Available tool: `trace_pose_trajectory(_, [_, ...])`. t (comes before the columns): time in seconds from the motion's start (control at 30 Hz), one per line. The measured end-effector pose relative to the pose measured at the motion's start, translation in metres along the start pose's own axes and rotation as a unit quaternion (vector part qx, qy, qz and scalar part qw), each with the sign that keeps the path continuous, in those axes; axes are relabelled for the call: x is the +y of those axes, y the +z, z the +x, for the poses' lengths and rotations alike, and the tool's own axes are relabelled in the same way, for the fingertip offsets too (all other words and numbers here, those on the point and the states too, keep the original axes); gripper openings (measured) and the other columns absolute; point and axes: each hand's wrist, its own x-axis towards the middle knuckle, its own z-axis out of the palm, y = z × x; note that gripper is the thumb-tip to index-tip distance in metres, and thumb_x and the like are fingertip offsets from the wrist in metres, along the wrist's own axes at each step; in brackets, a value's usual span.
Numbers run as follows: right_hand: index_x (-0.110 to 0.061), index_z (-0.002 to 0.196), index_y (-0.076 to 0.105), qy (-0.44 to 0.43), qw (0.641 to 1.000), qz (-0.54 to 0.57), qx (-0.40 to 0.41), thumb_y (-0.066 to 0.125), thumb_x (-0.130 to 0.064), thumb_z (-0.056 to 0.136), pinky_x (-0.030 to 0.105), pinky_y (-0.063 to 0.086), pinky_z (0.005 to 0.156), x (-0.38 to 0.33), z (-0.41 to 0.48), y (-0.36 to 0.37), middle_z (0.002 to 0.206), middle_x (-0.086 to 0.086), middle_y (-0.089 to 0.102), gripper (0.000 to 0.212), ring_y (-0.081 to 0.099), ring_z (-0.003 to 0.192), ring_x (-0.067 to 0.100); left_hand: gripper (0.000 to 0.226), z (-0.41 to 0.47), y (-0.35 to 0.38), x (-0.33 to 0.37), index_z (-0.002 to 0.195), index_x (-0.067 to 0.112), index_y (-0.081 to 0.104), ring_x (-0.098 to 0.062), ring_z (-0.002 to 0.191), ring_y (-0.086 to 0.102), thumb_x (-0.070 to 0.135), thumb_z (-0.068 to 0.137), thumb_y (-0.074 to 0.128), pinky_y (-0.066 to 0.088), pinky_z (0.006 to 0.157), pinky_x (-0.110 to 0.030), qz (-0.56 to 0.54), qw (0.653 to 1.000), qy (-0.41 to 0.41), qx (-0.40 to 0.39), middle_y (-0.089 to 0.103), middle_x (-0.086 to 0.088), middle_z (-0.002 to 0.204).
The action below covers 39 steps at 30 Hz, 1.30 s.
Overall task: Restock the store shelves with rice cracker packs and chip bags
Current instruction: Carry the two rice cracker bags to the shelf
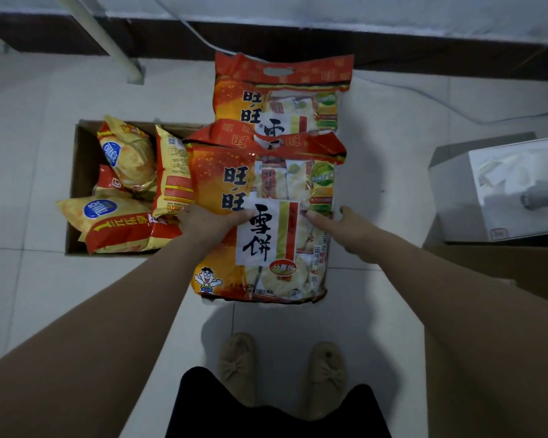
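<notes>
On the tiled floor point(29, 153) a cardboard box point(79, 184) filled with yellow chip bags point(130, 156) is set. Beside it, a far rice cracker pack point(282, 99) is overlapped by a near rice cracker pack point(266, 235), which is gripped at its side edges by the left hand point(208, 221) and the right hand point(342, 226), thumbs laid across its front

near rice cracker pack point(266, 184): you read 旺旺 in black down its left side, 雪饼 on the white panel, 分享包 in the small oval below.
far rice cracker pack point(282, 99): you see 旺旺 again, plus the top of 雪.
chip bags point(125, 153): the print is upside down and too blurred for you to read.
</notes>
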Motion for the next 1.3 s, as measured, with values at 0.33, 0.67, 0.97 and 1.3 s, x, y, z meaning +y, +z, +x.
trace_pose_trajectory(0.33, [-0.021,0.144,0.017,0.016,0.995,0.096,0.003,0.073,-0.064,0.061,0.058,0.039,0.100,0.017,0.041,0.003,0.136,0.006,0.050,0.108,0.053,0.120,0.033,0.148,0.012,0.011,-0.003,0.146,0.020,0.017,-0.032,0.128,0.047,0.071,0.024,0.083,0.042,0.102,-0.056,-0.106,0.991,0.003,-0.079,0.044,-0.007,0.143])
trace_pose_trajectory(0.67, [-0.013,0.114,0.064,-0.027,0.991,0.127,-0.040,0.072,-0.054,0.069,0.032,0.054,0.071,0.032,0.066,0.004,0.106,0.007,0.073,0.061,0.071,0.090,0.022,0.086,0.018,0.017,-0.002,0.133,0.017,0.045,-0.029,0.111,0.056,0.053,0.062,0.078,0.043,0.084,-0.039,-0.135,0.982,-0.020,-0.128,0.059,-0.005,0.124])
trace_pose_trajectory(0.97, [-0.014,0.107,0.066,-0.038,0.984,0.171,-0.039,0.073,-0.044,0.073,0.047,0.052,0.093,0.048,0.071,-0.019,0.109,0.012,0.072,0.046,0.070,0.097,0.029,0.101,0.006,0.043,-0.003,0.130,0.023,0.051,-0.030,0.114,0.058,0.067,0.045,0.079,0.045,0.100,-0.049,-0.125,0.981,0.011,-0.147,0.062,-0.002,0.126])
trace_pose_trajectory(1.3, [-0.019,0.125,0.027,-0.079,0.979,0.179,0.050,0.072,-0.038,0.079,0.031,0.054,0.065,0.055,0.075,-0.014,0.104,-0.003,0.057,0.066,0.064,0.086,0.015,0.135,0.022,0.043,-0.007,0.148,0.014,0.009,-0.033,0.128,0.046,0.063,0.046,0.083,0.040,0.104,-0.054,-0.142,0.987,-0.031,-0.071,0.040,-0.009,0.146])
